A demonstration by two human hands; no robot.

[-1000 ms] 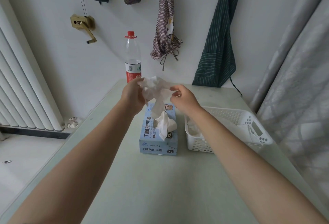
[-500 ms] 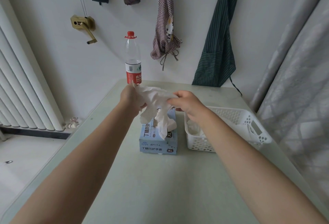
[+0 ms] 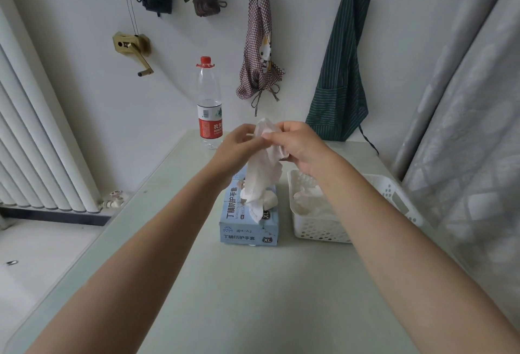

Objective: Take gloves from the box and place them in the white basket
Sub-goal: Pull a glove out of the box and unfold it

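Observation:
Both hands are raised above the light blue glove box [image 3: 249,230] in the middle of the table. My left hand [image 3: 236,148] and my right hand [image 3: 298,145] pinch the top of a white glove [image 3: 261,179], which hangs down in front of the box. Another glove [image 3: 271,201] pokes out of the box's opening. The white perforated basket [image 3: 318,228] stands just right of the box, with white gloves [image 3: 309,203] lying inside. My right forearm covers part of the basket.
A clear water bottle [image 3: 208,106] with a red cap stands at the table's far edge by the wall. Aprons [image 3: 340,72] and small bags hang on the wall. A radiator [image 3: 33,139] is on the left, a curtain [image 3: 464,128] on the right.
The hands have drawn closer together and the bunched glove now hangs stretched downward between them. My right hand rose slightly above the basket's near corner.

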